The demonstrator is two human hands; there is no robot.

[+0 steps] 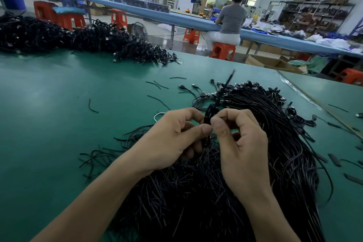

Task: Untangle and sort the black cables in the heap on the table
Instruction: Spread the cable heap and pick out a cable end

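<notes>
Leave alone the long mound of black cables (59,35) at the back left of the green table (49,124), well apart from the work. Ignore too the short stray offcuts (92,106) scattered on the bare green nearer in.

Hold the left hand (172,139) as now, thumb and forefinger pinched on the small black bunch (211,113), remaining fingers curled beneath. Use it as the anchor, steady, just above the heap. Treat the bunch as probably a few cables caught together; hard to tell how many.

With the right hand (241,143), thumb and forefinger likewise pinched on the same bunch and close against the left thumb, tease out a single strand rather than tugging the lot. Pull slowly along the strand's own line, never across the knot. Stop at any resistance and loosen the loop first.

Mind the heap (279,143), spread below and to the right of both hands, plug ends (245,86) massed at its far side, strands running toward the near edge. Lift the freed cable clear to avoid dragging neighbours along. Lay it down in that same direction, plugs together.
</notes>
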